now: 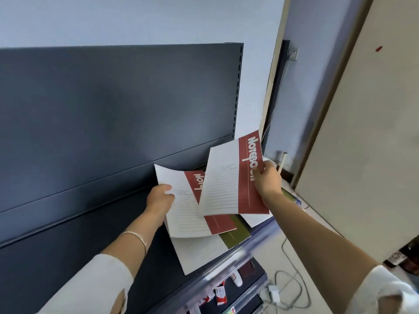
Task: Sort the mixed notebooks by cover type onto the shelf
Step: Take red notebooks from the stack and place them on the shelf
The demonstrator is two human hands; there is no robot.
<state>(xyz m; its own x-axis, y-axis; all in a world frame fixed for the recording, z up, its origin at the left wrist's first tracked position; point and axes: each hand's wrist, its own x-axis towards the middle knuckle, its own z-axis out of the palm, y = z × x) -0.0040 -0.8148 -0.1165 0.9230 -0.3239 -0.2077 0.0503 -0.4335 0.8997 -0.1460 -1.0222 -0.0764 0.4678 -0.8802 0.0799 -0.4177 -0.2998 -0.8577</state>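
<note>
I see one red-and-white notebook (235, 175) lifted above the pile, tilted. The right hand (266, 177) pinches its red band, thumb on the cover, arm stretched forward. The left hand (159, 197) grips the left edge of a second red-and-white notebook (188, 209), whose top corner curls. Under them an olive notebook (235, 234) and a white one (199, 252) lie on the dark shelf (90, 245), at its right end.
</note>
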